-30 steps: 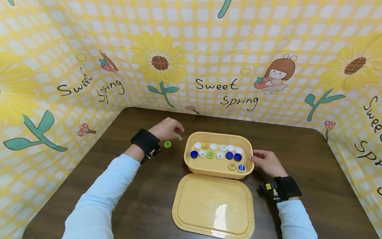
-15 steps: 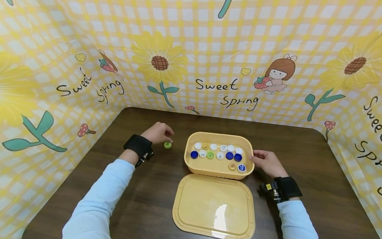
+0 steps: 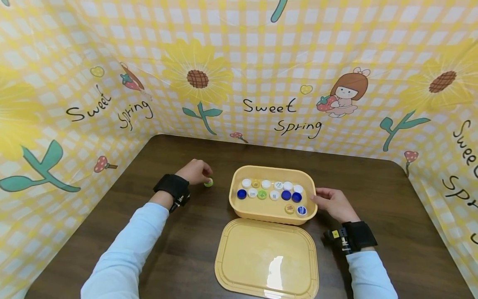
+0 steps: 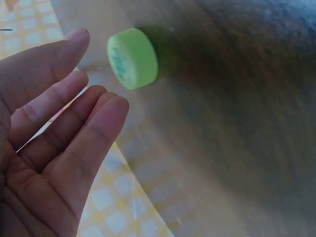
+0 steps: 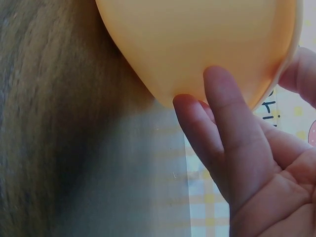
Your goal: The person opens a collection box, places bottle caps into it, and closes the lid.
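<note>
A bright green bottle cap [image 4: 133, 58] lies on the dark table, left of a yellow plastic box. In the head view my left hand [image 3: 196, 171] is right at this cap, its fingertips overlapping it. The left wrist view shows a gap between cap and fingers, with thumb and fingers spread apart. My right hand [image 3: 334, 203] holds the right end of the yellow box [image 3: 234, 203], thumb over the rim and fingers against the outer wall [image 5: 197, 44]. Inside the box lie several bottle caps, among them white caps [image 3: 274, 195], blue caps [image 3: 242, 194] and a green cap [image 3: 262, 194].
A yellow lid [image 3: 261, 257] lies flat on the table [image 3: 179, 249] just in front of the box. Yellow checked cloth [image 3: 239, 74] with flower prints hangs round the table's back and sides.
My left hand has moved left and down, away from the box's side, to the green cap on the table. The right hand keeps its place at the box.
</note>
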Action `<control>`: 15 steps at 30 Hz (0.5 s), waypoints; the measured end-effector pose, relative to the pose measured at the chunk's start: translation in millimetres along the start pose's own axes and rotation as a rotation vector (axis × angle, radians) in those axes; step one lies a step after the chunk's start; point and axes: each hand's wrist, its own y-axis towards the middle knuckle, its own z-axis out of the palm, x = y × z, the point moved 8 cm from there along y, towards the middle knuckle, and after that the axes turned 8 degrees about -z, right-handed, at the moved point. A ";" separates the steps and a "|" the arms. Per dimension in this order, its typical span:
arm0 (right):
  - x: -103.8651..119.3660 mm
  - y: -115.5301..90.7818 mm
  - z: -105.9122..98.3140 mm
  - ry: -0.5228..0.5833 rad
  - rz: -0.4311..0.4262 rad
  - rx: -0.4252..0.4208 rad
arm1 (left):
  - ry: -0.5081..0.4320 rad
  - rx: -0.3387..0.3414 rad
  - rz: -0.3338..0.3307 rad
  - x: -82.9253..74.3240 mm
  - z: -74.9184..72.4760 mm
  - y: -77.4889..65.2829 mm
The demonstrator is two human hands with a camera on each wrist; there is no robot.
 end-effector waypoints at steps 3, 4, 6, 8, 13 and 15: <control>-0.4 0.4 0.3 0.000 0.000 -0.001 | -0.004 -0.012 0.003 3.2 3.0 1.8; -0.5 0.6 0.3 -0.002 0.000 -0.001 | -0.003 -0.016 0.004 3.8 3.8 2.3; -0.4 0.7 0.3 0.000 -0.003 -0.002 | 0.001 -0.019 0.005 4.6 5.5 3.1; -0.3 0.8 0.3 0.001 -0.006 -0.001 | 0.007 -0.018 0.005 4.5 6.8 3.0; -1.1 1.1 0.4 0.003 -0.012 -0.004 | 0.010 -0.004 -0.012 3.9 10.1 2.2; -1.6 1.1 0.6 0.001 -0.011 -0.004 | 0.006 0.000 -0.019 4.3 11.5 2.5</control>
